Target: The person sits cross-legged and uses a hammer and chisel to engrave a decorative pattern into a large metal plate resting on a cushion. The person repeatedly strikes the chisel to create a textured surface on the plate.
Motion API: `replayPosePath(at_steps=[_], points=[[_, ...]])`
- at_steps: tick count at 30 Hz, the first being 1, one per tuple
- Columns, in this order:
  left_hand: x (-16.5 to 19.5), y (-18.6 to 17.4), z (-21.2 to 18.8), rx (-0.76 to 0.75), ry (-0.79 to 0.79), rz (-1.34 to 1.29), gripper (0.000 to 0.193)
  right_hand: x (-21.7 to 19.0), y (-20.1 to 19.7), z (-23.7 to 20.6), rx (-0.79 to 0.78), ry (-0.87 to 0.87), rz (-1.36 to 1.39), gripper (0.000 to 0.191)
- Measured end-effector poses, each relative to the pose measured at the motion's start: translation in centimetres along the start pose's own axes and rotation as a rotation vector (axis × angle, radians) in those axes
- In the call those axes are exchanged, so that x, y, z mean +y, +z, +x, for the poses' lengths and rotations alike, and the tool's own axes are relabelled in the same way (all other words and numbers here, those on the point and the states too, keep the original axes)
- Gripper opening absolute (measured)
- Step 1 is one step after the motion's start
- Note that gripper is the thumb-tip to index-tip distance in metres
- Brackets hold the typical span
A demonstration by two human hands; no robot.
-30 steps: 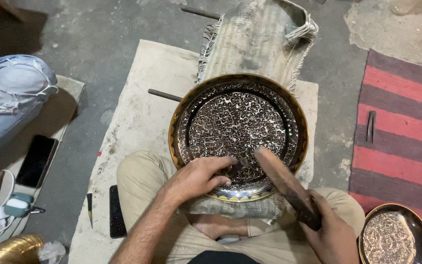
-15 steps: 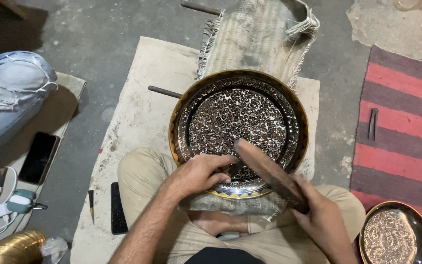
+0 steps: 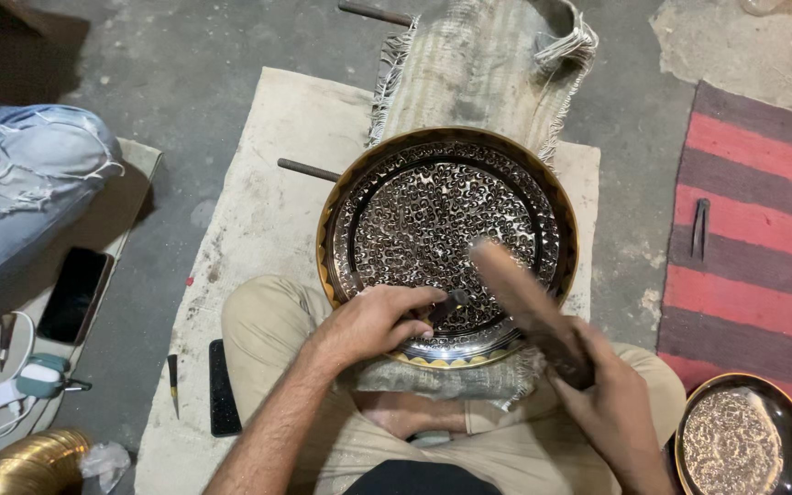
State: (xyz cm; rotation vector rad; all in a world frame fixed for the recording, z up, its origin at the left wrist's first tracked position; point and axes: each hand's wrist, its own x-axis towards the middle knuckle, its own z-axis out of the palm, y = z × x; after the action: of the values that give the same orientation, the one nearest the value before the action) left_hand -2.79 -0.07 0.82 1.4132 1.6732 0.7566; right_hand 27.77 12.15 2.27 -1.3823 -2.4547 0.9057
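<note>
Mid-engraving: left hand (image 3: 373,323) pinching a small chisel (image 3: 446,305) against the engraved brass tray (image 3: 448,243) resting on the lap; right hand (image 3: 611,403) clamped on a wooden mallet (image 3: 524,302), raised and blurred. Next blow likely needing a square hit on the chisel head.

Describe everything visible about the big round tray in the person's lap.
The tray is round, metal-looking, with a gold rim and a dense dark-and-silver engraved pattern. It lies face up, near edge on cloth over the knees. The left hand rests on its near edge, holding a small dark tool against it. A blurred wooden mallet in the right hand hangs above.
</note>
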Motion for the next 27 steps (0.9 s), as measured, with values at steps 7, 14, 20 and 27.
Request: replayPosePath(at_steps=[7,14,20,27], points=[[0.0,0.0,0.0,0.011,0.024,-0.005,0.051,0.4,-0.4,0.4,-0.014,-0.003,0.124,0.055],[0.0,-0.3,-0.3,0.026,0.036,-0.008,0.051,-0.4,-0.8,-0.3,-0.016,0.088,0.21,0.053],[-0.1,-0.5,-0.6,0.083,0.042,-0.11,0.05,-0.6,-1.3,-0.8,-0.019,-0.03,-0.11,0.069],[-0.5,-1.3,-2.2,0.183,-0.04,-0.33,0.06,-0.8,3.6,1.1,0.184,-0.013,0.392,0.052]])
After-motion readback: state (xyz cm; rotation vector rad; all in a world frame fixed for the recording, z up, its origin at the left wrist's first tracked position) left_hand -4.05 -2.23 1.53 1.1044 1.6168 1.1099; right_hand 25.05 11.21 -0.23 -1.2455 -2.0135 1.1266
